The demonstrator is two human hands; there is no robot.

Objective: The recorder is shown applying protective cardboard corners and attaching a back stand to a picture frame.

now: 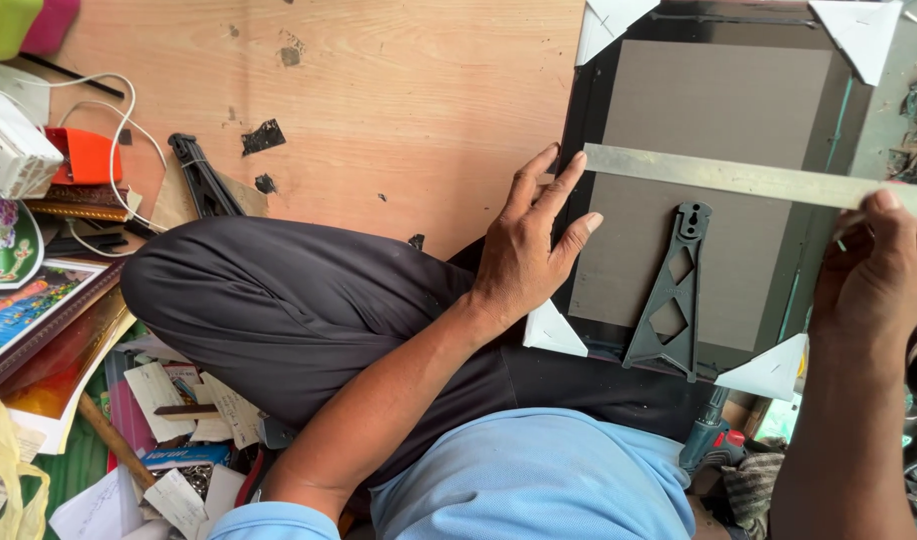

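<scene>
A black picture frame (582,120) lies face down, its grey backing board (719,110) up and white card protectors on its corners (554,330). A long metal ruler (739,178) lies across the backing. My left hand (529,250) presses on the frame's left edge, fingertips touching the ruler's left end. My right hand (879,265) holds the ruler's right end at the frame's right edge. A dark plastic easel stand (674,295) lies on the backing below the ruler.
Wooden board floor (379,110) stretches to the left. My bent knee in dark trousers (279,300) sits below it. Clutter of pictures, papers and cables (69,330) fills the left side. A cordless drill (714,440) rests near my lap.
</scene>
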